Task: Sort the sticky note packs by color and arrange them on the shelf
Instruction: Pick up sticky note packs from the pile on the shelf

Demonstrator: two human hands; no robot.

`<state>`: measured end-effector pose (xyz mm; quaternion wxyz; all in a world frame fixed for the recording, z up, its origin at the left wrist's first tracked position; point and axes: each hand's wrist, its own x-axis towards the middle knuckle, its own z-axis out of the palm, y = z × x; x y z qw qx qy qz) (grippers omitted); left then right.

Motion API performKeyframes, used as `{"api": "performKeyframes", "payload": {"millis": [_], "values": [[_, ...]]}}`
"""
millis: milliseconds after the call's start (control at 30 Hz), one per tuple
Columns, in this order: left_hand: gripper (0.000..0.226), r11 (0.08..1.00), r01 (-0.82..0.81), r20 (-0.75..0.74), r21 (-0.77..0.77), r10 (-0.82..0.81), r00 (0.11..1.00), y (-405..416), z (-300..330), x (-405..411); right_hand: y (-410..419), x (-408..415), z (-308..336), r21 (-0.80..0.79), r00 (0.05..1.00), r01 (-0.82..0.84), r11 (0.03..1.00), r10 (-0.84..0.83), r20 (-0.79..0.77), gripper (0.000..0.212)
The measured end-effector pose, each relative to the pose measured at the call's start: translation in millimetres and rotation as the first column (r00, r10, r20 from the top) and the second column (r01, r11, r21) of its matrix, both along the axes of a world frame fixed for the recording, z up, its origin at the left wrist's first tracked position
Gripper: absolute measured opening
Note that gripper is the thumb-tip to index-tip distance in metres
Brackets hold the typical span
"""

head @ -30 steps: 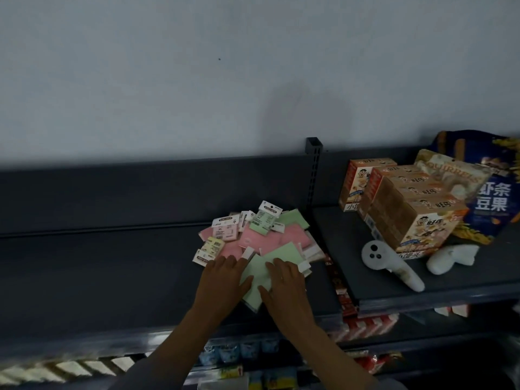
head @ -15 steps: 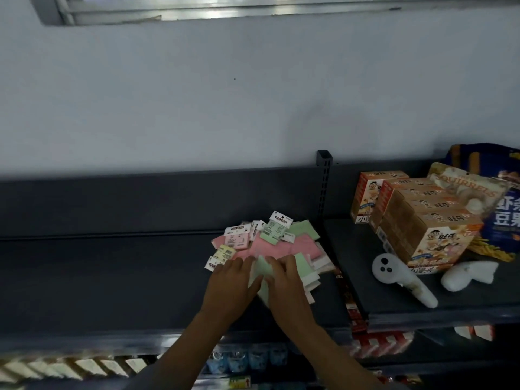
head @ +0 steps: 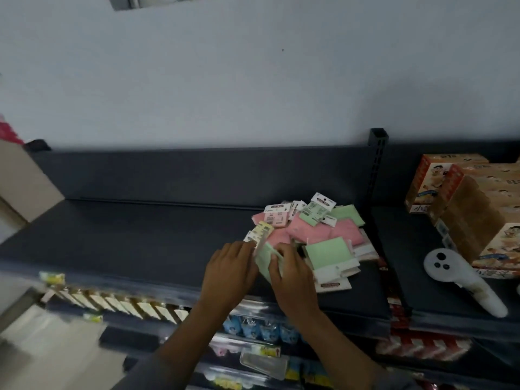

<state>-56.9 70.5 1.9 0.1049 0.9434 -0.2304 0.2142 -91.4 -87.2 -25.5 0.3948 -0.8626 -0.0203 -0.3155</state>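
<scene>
Both hands, left (head: 228,273) and right (head: 291,274), pinch a green pack (head: 266,256) at the pile (head: 309,229) on the shelf (head: 126,237); light, slippery-looking film likely grips best by its edges.

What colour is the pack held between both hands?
Pale green pack, seen in the head view, between left hand and right hand.

My dark shelf (head: 126,243) carries a heap of packs (head: 315,229). On the next shelf (head: 408,263) lie boxes (head: 472,209) and a white controller (head: 461,280).
</scene>
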Motion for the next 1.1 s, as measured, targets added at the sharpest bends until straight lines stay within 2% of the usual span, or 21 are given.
{"api": "performKeyframes", "payload": {"millis": [167,433,633,767,967,1100], "values": [[0.037,0.992,-0.090,-0.108,-0.088,0.080,0.991,38.2,4.9,-7.1,41.0,2.0,2.2,0.085,0.990,-0.136,0.987,0.137,-0.016,0.009],[0.039,0.972,-0.194,-0.088,-0.136,0.183,0.979,120.3,5.1,-8.8,125.6,14.4,12.8,0.061,0.969,-0.245,0.968,0.247,-0.033,0.012],[0.040,0.959,-0.253,-0.013,-0.129,0.253,0.967,204.9,18.1,-4.2,213.8,27.1,28.5,0.077,0.954,-0.292,0.953,0.296,-0.044,0.014],[0.039,0.919,-0.366,0.026,-0.147,0.374,0.927,274.9,26.9,-1.5,276.0,35.9,37.5,0.054,0.945,-0.325,0.944,0.326,-0.022,0.014],[0.045,0.846,-0.505,-0.046,-0.172,0.505,0.862,376.3,30.7,-11.1,378.8,43.8,48.4,0.042,0.918,-0.395,0.918,0.394,0.030,0.012],[0.058,0.803,-0.566,-0.059,-0.186,0.566,0.822,441.2,36.7,-28.7,453.6,40.3,57.5,0.062,0.877,-0.479,0.875,0.479,0.015,0.013]]}}
